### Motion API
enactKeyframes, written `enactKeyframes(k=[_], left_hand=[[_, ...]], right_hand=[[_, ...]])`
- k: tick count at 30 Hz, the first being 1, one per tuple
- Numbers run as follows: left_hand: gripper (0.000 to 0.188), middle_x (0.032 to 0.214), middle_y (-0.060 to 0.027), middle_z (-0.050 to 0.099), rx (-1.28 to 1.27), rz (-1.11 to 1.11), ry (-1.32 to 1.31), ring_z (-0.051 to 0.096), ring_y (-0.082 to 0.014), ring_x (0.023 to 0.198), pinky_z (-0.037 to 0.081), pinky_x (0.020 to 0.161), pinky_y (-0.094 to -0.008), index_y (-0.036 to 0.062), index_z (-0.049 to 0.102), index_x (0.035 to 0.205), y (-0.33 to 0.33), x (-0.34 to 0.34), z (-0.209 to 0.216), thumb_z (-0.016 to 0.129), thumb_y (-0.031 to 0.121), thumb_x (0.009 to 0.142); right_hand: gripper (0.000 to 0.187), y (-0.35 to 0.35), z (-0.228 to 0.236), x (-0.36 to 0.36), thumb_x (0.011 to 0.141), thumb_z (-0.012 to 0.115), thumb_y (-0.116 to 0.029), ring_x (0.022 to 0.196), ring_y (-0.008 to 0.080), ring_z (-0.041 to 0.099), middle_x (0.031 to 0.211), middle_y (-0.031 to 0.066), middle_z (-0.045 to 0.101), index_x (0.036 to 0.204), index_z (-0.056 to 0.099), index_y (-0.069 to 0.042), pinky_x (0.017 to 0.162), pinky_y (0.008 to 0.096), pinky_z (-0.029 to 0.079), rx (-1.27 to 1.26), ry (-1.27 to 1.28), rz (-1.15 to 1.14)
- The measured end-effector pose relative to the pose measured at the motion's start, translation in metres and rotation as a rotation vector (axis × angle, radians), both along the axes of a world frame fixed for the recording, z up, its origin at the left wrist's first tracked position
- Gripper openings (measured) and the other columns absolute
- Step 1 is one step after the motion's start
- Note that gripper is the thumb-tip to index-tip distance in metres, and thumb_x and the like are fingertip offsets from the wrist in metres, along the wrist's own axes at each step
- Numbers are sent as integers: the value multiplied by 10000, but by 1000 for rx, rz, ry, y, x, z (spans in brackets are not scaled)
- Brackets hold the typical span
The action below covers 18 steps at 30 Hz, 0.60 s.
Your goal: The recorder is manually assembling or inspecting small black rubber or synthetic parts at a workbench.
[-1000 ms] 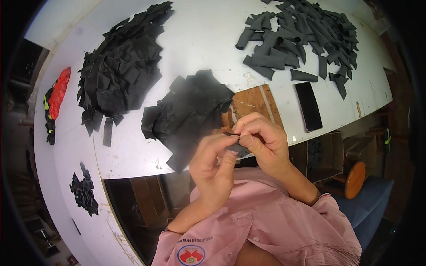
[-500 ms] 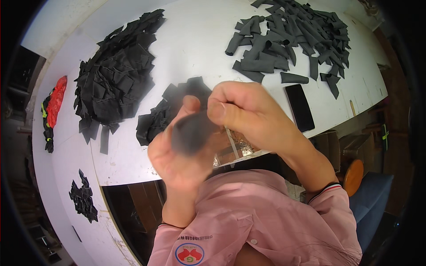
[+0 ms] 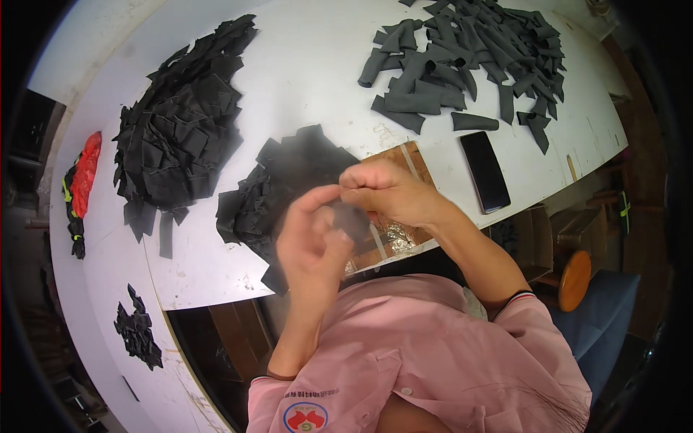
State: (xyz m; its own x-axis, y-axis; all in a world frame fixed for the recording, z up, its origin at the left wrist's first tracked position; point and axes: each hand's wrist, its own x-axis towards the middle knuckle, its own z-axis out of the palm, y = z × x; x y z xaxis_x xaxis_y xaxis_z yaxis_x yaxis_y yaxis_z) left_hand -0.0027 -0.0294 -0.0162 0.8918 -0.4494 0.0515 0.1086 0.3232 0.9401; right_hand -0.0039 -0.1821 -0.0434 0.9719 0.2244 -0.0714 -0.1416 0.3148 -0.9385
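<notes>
A small black fabric piece [image 3: 351, 222], blurred by motion, hangs between my two hands. My right hand [image 3: 393, 193] is closed, pinching its upper end between thumb and curled fingers. My left hand [image 3: 312, 242] is curled round its left side, the index fingertip meeting my right fingers and the thumb bent toward the piece. How the piece is folded cannot be made out. Just beyond my left hand lies a heap of flat black fabric pieces [image 3: 278, 173], partly hidden by it. Under my right hand is a brown, tape-covered board [image 3: 406, 162] at the table edge.
A larger heap of black pieces [image 3: 177, 130] lies at left. Many dark grey tube-shaped pieces [image 3: 462, 58] spread across the far right. A black phone [image 3: 485, 173] rests near the right edge. Far left are a red bundle [image 3: 86, 173] and a small black pile [image 3: 138, 328].
My hands have drawn closer together, the right one shifting left and down. The left thumb, raised before, is now bent inward. The black piece has moved right, below my right fingers.
</notes>
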Motion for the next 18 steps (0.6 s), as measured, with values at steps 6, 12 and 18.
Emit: enactKeyframes(k=[6,12,18], left_hand=[[430,1002,-58,507,358,117,-273,489,-87,826,407,671,-191,7,416,1206,8,6,-17,572,116,820],[153,895,-117,588,236,129,-691,535,-225,889,417,781,-306,-31,563,927,3,25,-2,533,28,789],[89,919,-144,578,-143,236,-173,538,-229,882,405,830,-351,4,525,829,9,10,-7,573,75,805]], right_hand=[[189,0,-15,-3,849,532,-187,540,43,419,638,-40,455,710,502,-62,493,183,341,10,93,8],[234,5,7,-10,810,575,-230,579,102,457,625,3,471,728,512,-20,500,230,370,-421,-278,-337],[275,6,36,-16,715,624,-272,651,215,538,618,76,506,653,512,-30,537,313,417,-1240,-788,-255]])
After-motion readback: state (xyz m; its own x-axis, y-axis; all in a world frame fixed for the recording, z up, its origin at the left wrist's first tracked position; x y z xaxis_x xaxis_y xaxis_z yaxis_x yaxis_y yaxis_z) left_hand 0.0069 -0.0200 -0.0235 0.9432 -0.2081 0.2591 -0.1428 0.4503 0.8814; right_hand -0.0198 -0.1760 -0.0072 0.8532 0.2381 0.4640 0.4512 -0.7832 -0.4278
